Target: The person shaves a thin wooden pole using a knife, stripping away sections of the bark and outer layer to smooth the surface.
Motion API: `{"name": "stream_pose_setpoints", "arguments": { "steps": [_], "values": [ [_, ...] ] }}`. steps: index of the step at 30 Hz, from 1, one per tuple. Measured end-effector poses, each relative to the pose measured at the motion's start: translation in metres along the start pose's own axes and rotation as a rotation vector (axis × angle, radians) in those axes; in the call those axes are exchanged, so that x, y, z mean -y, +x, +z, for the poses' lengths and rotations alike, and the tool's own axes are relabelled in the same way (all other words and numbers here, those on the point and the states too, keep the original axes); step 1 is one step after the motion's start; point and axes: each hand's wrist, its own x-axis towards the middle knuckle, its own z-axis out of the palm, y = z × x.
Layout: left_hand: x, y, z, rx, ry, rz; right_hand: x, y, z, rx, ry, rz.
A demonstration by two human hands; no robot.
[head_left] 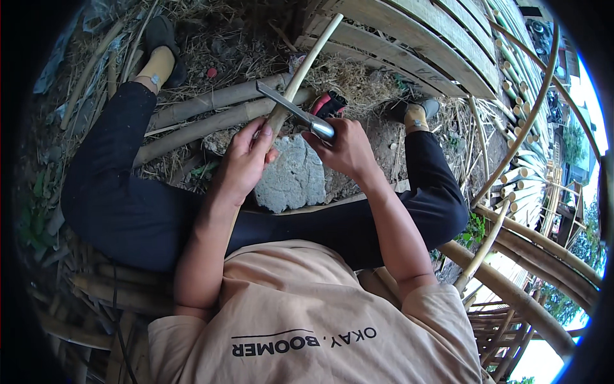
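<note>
My left hand (249,153) is closed around a long, pale bamboo strip (307,64), which slants up and away to the right. The strip's near end runs back along my left forearm. In my right hand (348,147) is a knife (288,102) with a shiny metal part by the grip. Its blade points left and crosses the strip just beyond my left fingers; whether it touches the strip I cannot tell. Below both hands, between my legs, a rough grey stone block (291,174) sits on the ground.
Thick bamboo poles (211,118) lie on the ground beyond my left hand. Near them is a small pink and black object (329,104). A slatted wooden crate (409,41) stands at the far right. Stacked bamboo (521,179) and a bamboo frame (511,294) are on my right.
</note>
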Motion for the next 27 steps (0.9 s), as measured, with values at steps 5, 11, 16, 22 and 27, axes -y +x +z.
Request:
{"name": "stream_pose_setpoints", "arguments": {
  "steps": [5,11,16,22,27],
  "values": [
    [0.020,0.005,0.006,-0.081,0.057,0.132,-0.015,0.002,0.007,-0.047,-0.050,-0.015],
    [0.015,0.001,0.007,-0.087,-0.005,0.123,-0.008,0.001,0.004,-0.056,-0.026,-0.006],
    [-0.005,-0.011,0.006,0.041,-0.163,-0.066,-0.007,0.000,0.005,-0.050,-0.032,-0.029],
    [-0.001,-0.016,0.012,0.072,-0.120,-0.019,-0.016,0.010,-0.001,-0.043,-0.198,0.041],
    [-0.006,-0.018,0.015,0.095,-0.105,-0.011,-0.018,0.013,-0.012,-0.111,-0.228,0.072]
  ]
}}
